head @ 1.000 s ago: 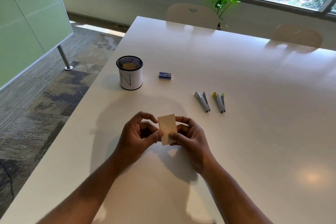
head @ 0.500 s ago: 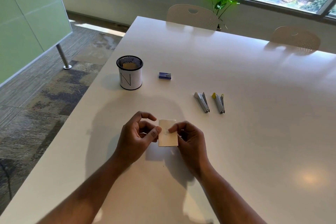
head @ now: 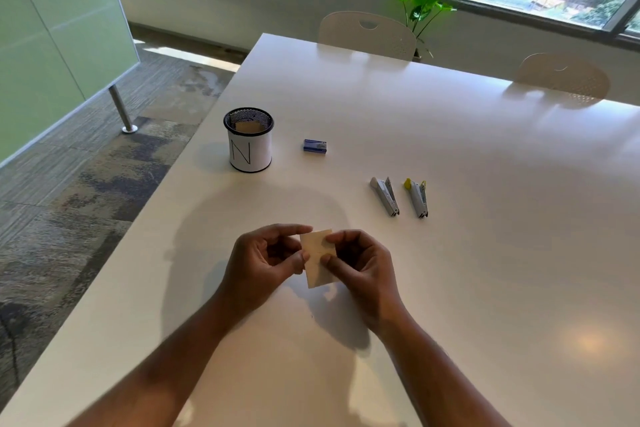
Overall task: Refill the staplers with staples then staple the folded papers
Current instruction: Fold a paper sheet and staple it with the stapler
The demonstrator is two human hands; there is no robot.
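Observation:
A small folded cream paper (head: 316, 262) is held just above the white table (head: 485, 253) in front of me. My left hand (head: 263, 265) pinches its left edge between thumb and forefinger. My right hand (head: 360, 265) pinches its right side the same way. Two staplers lie side by side beyond my right hand: a grey stapler (head: 384, 195) and one with a yellow end (head: 416, 197). A small blue staple box (head: 315, 146) lies farther back. Neither hand touches the staplers or the box.
A black mesh cup (head: 248, 140) with a white label marked N stands at the back left near the table's left edge, with a piece of paper inside. Two chairs (head: 367, 30) and a potted plant (head: 420, 9) stand behind the far edge.
The paper was turned in my hands: laid flatter with a mark showing half a second ago, now tilted upright again between both pinches. Both hands stayed in about the same place.

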